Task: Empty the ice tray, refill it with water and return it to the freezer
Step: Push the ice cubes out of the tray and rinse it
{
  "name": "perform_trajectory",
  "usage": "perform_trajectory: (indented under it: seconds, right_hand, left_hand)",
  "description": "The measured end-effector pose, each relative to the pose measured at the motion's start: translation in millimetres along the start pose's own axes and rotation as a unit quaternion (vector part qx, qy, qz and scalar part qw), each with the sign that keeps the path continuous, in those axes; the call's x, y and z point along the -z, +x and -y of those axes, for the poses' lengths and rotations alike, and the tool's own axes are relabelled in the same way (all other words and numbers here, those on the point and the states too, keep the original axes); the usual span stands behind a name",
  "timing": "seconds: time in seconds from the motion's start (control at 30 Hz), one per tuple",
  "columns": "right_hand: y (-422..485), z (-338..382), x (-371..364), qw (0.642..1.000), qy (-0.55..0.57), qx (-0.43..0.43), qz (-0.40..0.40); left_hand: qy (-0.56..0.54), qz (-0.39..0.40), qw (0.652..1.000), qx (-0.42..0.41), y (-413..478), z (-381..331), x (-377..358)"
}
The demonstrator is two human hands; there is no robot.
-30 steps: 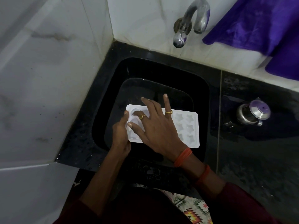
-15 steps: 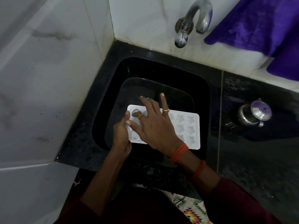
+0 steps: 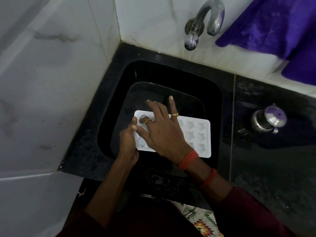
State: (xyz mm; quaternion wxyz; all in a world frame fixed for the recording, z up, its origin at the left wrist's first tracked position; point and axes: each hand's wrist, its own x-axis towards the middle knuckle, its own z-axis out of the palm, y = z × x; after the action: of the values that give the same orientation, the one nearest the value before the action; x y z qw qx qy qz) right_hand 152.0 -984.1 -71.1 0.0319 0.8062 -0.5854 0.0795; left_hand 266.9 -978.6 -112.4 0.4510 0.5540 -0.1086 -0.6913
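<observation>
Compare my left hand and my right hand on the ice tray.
The left hand grips the left edge of the ice tray, thumb on the rim; the right hand lies spread across its top, fingers straight. The right hand wears gold rings; none show on the left hand. Both touch the tray over the sink.

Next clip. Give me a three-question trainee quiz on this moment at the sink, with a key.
1. Which hand grips the left end of the ice tray?
2. True or false: the steel pot stands on the counter to the right of the sink.
3. The tray's uncovered cups are shaped like: A) circles B) stars C) squares.
Key: 1. The left hand; the right hand rests across the tray with fingers spread. 2. True. 3. B.
</observation>
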Motion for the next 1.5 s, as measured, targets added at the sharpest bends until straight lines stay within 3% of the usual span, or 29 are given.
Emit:
perform_trajectory:
  seconds: [0.13,0.33,0.43,0.67,0.97,1.1,1.5]
  right_hand:
    - [4,3,3,1.0,0.002,-0.001,-0.019]
    - [3,6,4,1.0,-0.003,-0.003,0.019]
    - [5,6,3,1.0,-0.004,-0.003,0.019]
    - [11,3,4,1.0,-0.025,-0.009,0.005]
    - [8,10,7,0.999,-0.027,0.004,0.025]
    - [7,12,7,0.999,-0.039,0.013,0.034]
    - [4,4,4,0.999,-0.045,0.017,0.003]
  left_hand:
    - [-0.038,0.012,0.999,0.015,-2,1,-1]
    - [-0.062,0.035,0.997,0.016,-8,-1,-1]
    - [-0.052,0.053,0.997,-0.008,-10,1,-2]
    - [-0.001,0.009,1.0,-0.024,3,-3,10]
    - [-0.035,0.058,0.997,-0.023,-8,-3,5]
    - [-0.07,0.044,0.996,-0.012,-8,-4,7]
    - [-0.034,0.009,0.999,-0.005,-2,-1,16]
